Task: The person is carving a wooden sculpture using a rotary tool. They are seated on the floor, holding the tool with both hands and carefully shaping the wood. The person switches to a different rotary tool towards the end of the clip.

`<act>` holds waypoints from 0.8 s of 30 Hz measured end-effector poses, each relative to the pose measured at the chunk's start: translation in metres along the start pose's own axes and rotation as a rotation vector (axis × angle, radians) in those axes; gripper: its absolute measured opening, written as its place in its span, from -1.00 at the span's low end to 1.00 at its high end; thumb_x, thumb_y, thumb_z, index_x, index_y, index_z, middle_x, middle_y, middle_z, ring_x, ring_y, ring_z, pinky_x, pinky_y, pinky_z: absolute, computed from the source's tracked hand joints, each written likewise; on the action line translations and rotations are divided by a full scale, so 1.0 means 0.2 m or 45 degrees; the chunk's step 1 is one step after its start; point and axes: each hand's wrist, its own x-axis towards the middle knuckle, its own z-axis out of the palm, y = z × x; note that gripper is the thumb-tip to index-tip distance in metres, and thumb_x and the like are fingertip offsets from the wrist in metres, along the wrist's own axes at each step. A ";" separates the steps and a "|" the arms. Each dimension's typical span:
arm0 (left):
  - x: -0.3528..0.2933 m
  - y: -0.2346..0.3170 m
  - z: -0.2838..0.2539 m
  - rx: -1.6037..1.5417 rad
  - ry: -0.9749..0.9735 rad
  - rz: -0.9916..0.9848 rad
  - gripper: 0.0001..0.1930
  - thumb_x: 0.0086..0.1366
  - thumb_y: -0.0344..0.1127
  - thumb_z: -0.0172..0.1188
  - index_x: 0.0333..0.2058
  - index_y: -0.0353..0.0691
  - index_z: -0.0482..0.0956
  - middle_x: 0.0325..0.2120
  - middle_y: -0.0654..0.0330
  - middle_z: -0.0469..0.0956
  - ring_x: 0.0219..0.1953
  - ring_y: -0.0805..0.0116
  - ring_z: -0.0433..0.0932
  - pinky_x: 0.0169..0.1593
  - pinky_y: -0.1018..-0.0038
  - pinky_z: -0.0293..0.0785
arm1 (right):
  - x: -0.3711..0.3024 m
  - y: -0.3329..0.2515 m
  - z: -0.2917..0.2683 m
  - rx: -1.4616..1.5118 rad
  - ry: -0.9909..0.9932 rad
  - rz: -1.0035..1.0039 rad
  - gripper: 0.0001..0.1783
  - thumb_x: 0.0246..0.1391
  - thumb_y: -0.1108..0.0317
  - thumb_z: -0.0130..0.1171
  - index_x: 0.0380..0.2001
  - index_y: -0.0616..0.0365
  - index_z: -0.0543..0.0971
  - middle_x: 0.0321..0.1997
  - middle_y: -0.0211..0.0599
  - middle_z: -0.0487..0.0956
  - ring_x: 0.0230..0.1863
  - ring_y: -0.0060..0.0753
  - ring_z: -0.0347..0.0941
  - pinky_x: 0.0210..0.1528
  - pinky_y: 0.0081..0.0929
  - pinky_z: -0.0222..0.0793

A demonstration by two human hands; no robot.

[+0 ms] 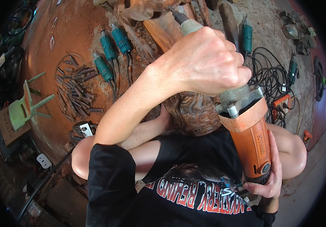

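- Head view: the left hand has its fingers curled tightly around the grey metal neck of an orange power tool.
- The right hand cups the tool's rear end, one finger lying along the side of the orange body and the thumb bent across the back.
- Between the two sets of fingers, a rough brown band wraps the front of the body.
- Just beyond the left fingers, a black collar carries a thin bit, its tip at some brown wood; whether they touch, I cannot tell.
- Below the left fingers, between the person's bare legs, sits a piece of carved wood with swirling grooves.
- Left of the left fingers, three small green tools lie side by side with black cords trailing.
- Right of the left fingers are a similar green tool, tangled black cables and an orange power strip.
- Farther left, a heap of dark rods lies on the reddish floor.
- Farthest left is a pale green chair.
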 end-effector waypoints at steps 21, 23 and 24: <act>-0.04 -0.03 -0.05 0.070 0.045 -0.007 -0.89 -0.07 -0.27 0.28 -0.56 -0.03 0.51 -0.68 0.40 0.40 -0.58 0.40 0.52 -0.54 0.45 0.44 | 0.02 -0.02 0.02 0.002 -0.002 -0.034 0.46 -0.46 0.59 0.52 0.52 0.48 -0.15 0.50 0.20 0.23 0.51 -0.04 0.21 0.52 -0.26 0.06; -0.02 -0.02 -0.02 0.033 0.099 0.012 -0.89 -0.06 -0.27 0.26 -0.58 -0.03 0.49 -0.68 0.40 0.39 -0.58 0.40 0.53 -0.54 0.45 0.44 | 0.00 -0.02 0.02 0.001 0.013 -0.026 0.47 -0.46 0.60 0.51 0.52 0.47 -0.16 0.50 0.20 0.23 0.51 -0.03 0.22 0.52 -0.26 0.06; -0.01 -0.01 0.00 0.011 0.123 0.021 -0.89 -0.06 -0.27 0.25 -0.58 -0.03 0.48 -0.69 0.40 0.38 -0.58 0.40 0.53 -0.54 0.44 0.44 | -0.01 -0.02 0.03 0.036 0.046 0.001 0.47 -0.46 0.60 0.51 0.52 0.47 -0.16 0.50 0.20 0.23 0.51 -0.03 0.22 0.52 -0.26 0.07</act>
